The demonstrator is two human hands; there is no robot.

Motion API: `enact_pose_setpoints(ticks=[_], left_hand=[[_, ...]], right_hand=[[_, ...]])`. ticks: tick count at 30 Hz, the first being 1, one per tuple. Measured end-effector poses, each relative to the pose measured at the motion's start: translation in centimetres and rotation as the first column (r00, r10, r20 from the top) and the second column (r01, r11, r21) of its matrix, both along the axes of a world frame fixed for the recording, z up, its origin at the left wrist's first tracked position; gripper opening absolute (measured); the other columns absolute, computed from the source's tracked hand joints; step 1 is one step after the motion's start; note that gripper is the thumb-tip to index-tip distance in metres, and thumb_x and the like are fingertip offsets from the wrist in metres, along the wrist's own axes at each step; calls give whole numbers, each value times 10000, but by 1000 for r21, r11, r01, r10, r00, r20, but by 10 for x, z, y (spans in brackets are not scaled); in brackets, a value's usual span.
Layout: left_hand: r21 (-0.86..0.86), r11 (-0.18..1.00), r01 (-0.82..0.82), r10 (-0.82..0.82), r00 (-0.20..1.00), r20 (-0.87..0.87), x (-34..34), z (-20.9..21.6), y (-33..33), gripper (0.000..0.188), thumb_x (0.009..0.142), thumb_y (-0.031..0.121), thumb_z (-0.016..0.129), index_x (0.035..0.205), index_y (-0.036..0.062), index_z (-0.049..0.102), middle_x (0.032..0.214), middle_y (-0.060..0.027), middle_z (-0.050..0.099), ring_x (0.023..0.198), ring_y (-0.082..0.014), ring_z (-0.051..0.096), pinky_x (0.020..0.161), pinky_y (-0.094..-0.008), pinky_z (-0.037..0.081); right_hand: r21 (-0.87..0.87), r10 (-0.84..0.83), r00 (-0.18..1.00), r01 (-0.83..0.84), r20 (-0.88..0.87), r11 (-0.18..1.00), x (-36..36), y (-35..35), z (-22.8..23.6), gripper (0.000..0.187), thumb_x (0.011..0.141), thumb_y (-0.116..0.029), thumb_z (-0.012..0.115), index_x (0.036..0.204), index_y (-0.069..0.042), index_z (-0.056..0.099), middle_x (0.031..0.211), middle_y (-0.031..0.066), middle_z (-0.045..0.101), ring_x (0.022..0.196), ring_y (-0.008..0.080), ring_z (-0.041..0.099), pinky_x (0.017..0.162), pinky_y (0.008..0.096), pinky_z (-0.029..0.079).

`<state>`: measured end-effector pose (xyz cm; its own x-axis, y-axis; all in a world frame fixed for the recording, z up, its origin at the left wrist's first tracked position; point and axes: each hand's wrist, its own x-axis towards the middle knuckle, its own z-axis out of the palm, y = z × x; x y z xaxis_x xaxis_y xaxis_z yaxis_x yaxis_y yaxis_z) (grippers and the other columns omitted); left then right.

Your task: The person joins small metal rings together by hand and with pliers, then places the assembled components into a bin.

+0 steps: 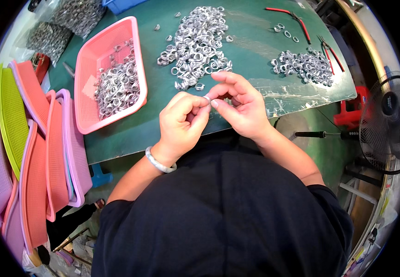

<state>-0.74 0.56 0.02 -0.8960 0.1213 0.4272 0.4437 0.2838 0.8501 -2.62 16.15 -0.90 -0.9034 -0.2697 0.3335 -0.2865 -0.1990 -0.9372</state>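
My left hand (182,121) and my right hand (238,105) meet above the near edge of the green table (149,124). Both pinch one small silver metal ring (207,98) between their fingertips. A pale bangle (158,161) sits on my left wrist. Just beyond my hands lies a large loose heap of silver rings (196,44). A smaller heap of rings (305,66) lies to the right of it.
A pink mesh basket (89,60) holding rings stands at the left. Stacked pink, orange and green baskets (34,157) lean at the far left. Red-handled pliers (297,21) lie at the back right. A fan (384,122) stands at the right.
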Motion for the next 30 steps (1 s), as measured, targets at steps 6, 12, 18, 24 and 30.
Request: enact_pose_setpoints(ticks=[6,12,18,24,30], left_hand=[[58,998,28,-39,978,204,0,-8,-3,61,793,-17,604,790,14,552,701,48,474,605,-5,406,526,-142,332],[88,994,-66,45,975,218,-9,-12,-17,58,782,39,620,804,-3,585,706,3,527,604,-29,443,523,-167,366],[-19,993,-113,114,955,273,-12,-12,-27,77,788,55,611,827,-8,589,712,-4,531,603,-40,458,530,-186,392],[-51,994,-96,107,950,292,-12,-13,-27,71,816,39,591,869,-7,589,737,34,544,642,-17,443,578,-163,377],[-49,994,-98,108,950,294,-11,-13,-27,85,809,41,599,881,-3,594,742,38,546,639,-11,440,575,-158,378]], right_hand=[[113,-66,993,77,-102,991,-7,16,-2,493,778,89,560,1235,-21,413,875,46,576,845,95,536,773,232,431],[478,-393,689,715,-610,510,-48,96,5,362,704,35,568,1058,-40,555,769,72,584,709,208,568,671,312,456],[582,-256,603,797,-756,160,-61,139,-1,248,702,10,560,945,-37,586,828,109,590,775,291,542,705,389,437],[594,-221,754,633,-618,497,-49,78,12,264,695,-11,612,955,-45,592,879,104,601,865,285,552,748,370,450],[649,88,916,208,-392,732,-36,3,0,278,724,-24,592,999,-60,580,852,84,608,827,270,546,733,373,454]])
